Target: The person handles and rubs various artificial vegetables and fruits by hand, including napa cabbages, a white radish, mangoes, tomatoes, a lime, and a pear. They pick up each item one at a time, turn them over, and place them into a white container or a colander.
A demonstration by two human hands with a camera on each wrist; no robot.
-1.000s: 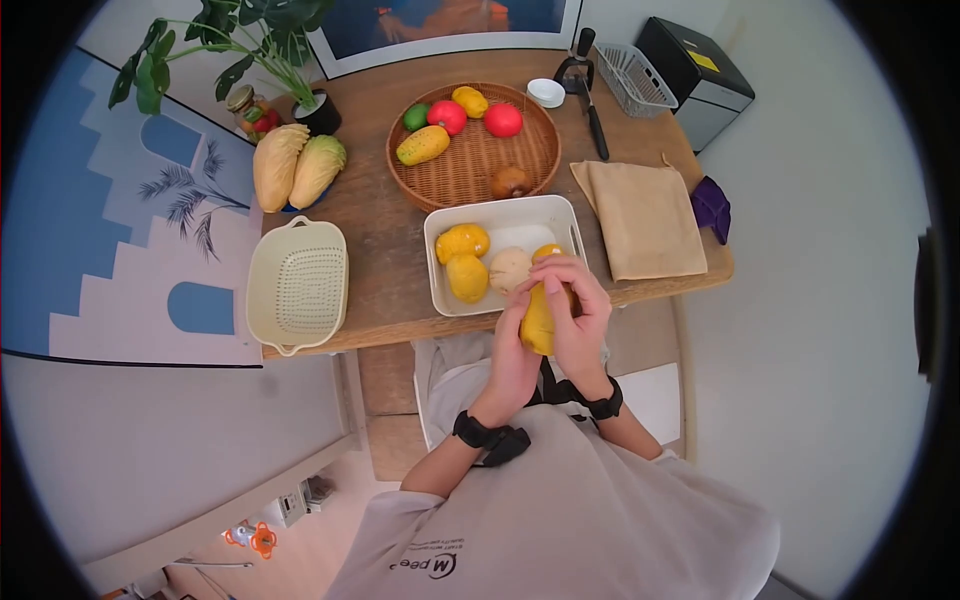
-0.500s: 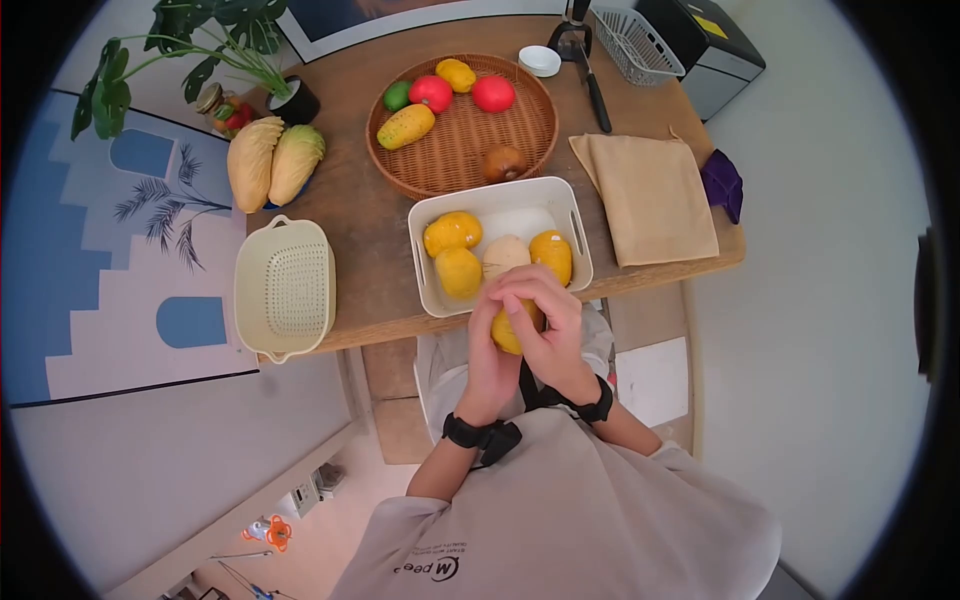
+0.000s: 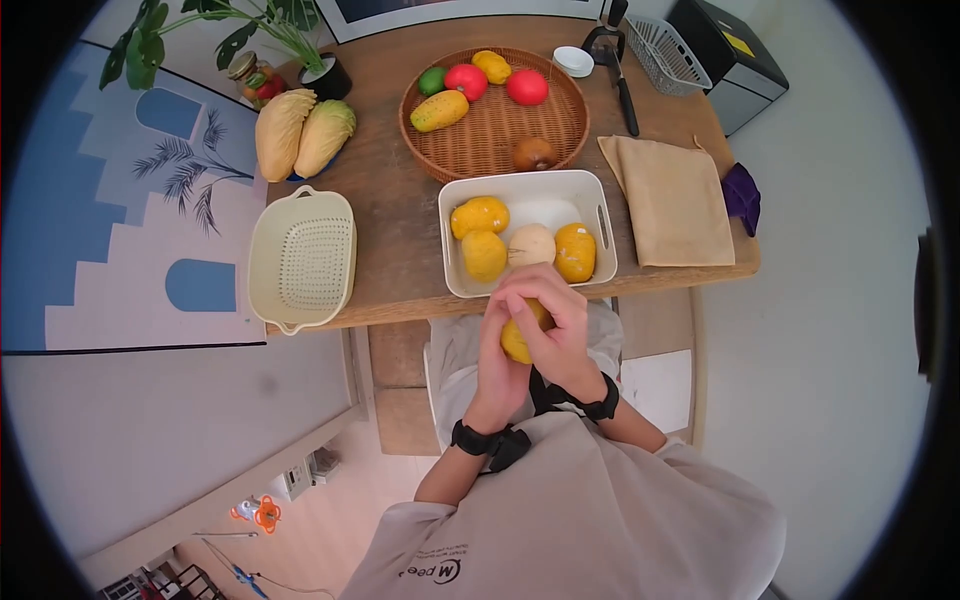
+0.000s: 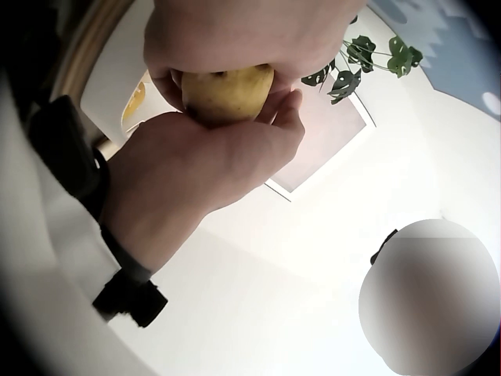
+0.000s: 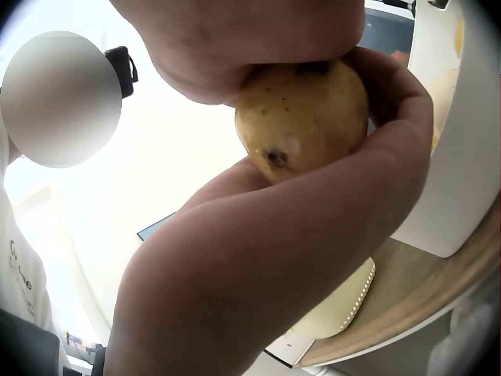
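Note:
Both hands cup a yellow fruit point(image 3: 524, 332) in front of the table edge, just below the white tray point(image 3: 520, 184). The left hand point(image 3: 500, 375) curls round its left side; the right hand point(image 3: 562, 345) covers its top and right side. In the right wrist view the fruit point(image 5: 301, 117) shows small dark spots and sits between the two palms. The left wrist view shows the fruit point(image 4: 227, 95) gripped from both sides. Inside the tray lie a pale round fruit point(image 3: 531, 245) and several yellow ones, among them one at the right point(image 3: 575, 252).
A wicker basket point(image 3: 490, 135) with fruit stands behind the tray. To the left are a cream colander point(image 3: 303, 262) and cabbages point(image 3: 323, 137). On the right lie a folded tan cloth point(image 3: 672, 205), a purple cloth point(image 3: 741, 198) and a knife point(image 3: 627, 105).
The hands have drawn back from over the tray with the fruit, uncovering the yellow fruit at the tray's right. The fruit has turned within the hands. The head view has shifted.

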